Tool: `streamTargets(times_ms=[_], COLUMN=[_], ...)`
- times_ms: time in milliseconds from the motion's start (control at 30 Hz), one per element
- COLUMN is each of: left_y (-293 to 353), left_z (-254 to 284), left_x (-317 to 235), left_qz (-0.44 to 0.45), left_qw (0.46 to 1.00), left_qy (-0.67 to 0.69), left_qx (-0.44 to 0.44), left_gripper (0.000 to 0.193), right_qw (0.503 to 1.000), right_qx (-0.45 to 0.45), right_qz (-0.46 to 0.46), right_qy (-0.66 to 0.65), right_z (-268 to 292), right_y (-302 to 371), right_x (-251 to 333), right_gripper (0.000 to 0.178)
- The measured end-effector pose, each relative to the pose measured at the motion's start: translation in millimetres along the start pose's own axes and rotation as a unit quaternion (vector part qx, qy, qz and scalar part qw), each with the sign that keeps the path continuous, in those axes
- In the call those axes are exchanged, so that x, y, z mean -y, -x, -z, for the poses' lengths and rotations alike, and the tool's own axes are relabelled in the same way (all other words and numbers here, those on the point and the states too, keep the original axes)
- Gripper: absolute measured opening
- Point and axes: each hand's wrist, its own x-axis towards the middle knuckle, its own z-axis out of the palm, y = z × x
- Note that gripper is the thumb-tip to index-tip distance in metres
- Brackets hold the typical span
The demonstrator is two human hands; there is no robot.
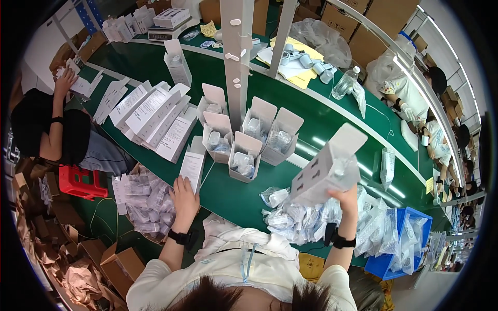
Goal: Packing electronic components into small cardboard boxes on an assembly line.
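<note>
The open white cardboard carton (327, 168) is up in the air over the near edge of the green worktop (321, 116), right hand (345, 199) clamped on its lower end. Its long axis tilts up and away, flap open at the top, something clear and plastic-wrapped inside. Right under it sits a heap of clear plastic-bagged parts (301, 217). The left hand (182, 194) is well off to the left, fingers closed on a flat white folded carton (193, 165) at the near edge, beside a cluster of open filled white cartons (244, 140).
</note>
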Motion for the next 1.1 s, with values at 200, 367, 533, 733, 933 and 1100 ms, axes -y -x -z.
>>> streamTargets(times_ms=[200, 367, 533, 733, 933, 1100], left_y=[-6.2, -24.9, -28.8, -31.1, -14.0, -21.1], left_z=[-7.3, -47.1, -75.6, -66.0, -31.9, 2.4], left_x=[-41.5, -100.1, -105.7, -114.7, -98.6, -142.4], left_qz=[-0.045, -0.018, 0.026, 0.021, -0.018, -0.322], left_qw=[0.944, 0.856, 0.834, 0.892, 0.88, 0.844], left_qy=[0.315, 0.515, 0.549, 0.452, 0.458, 0.391], left_qx=[-0.09, -0.044, -0.052, -0.008, 0.126, 0.175], left_gripper=[0.087, 0.104, 0.102, 0.098, 0.098, 0.093], right_qw=[0.971, 0.957, 0.923, 0.977, 0.989, 0.988], right_qx=[-0.181, -0.212, -0.255, 0.022, -0.057, -0.136], right_qz=[0.148, 0.183, 0.225, 0.183, 0.061, 0.02], right_qy=[0.052, 0.072, 0.178, 0.109, 0.123, -0.069], right_z=[2.0, -19.5, -47.1, -98.7, -76.5, 28.3], right_y=[-149.0, -182.8, -132.5, -111.1, -81.2, -62.7], right_x=[-69.2, -118.7, -113.0, -98.3, -70.7, -32.1], right_gripper=[0.084, 0.084, 0.101, 0.099, 0.094, 0.078])
